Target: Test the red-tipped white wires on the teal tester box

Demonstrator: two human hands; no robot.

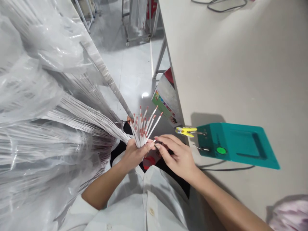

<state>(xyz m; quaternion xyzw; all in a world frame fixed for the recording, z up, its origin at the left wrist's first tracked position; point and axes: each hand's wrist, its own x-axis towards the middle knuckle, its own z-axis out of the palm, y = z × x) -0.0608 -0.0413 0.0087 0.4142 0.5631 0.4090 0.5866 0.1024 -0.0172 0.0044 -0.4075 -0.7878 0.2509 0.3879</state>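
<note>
My left hand (135, 152) is closed around a bundle of thin white wires with red-brown tips (143, 125), which fan upward from my fist. The wires trail left into a large mass of white wires (79, 118) lying under clear plastic sheeting. My right hand (176, 153) is just right of the bundle, its fingertips pinched at the base of the wires against my left thumb, apparently on one wire. A teal device (237, 144) with a green button and a yellow clip (185, 131) at its left end sits on the table to the right of my hands.
A pale table (228, 64) fills the right side, with a black cable (226, 6) at its far end and another under the teal device. Clear plastic sheeting (36, 64) covers the left. A colourful box (165, 104) stands on the floor. Pink fabric (288, 215) lies at the bottom right.
</note>
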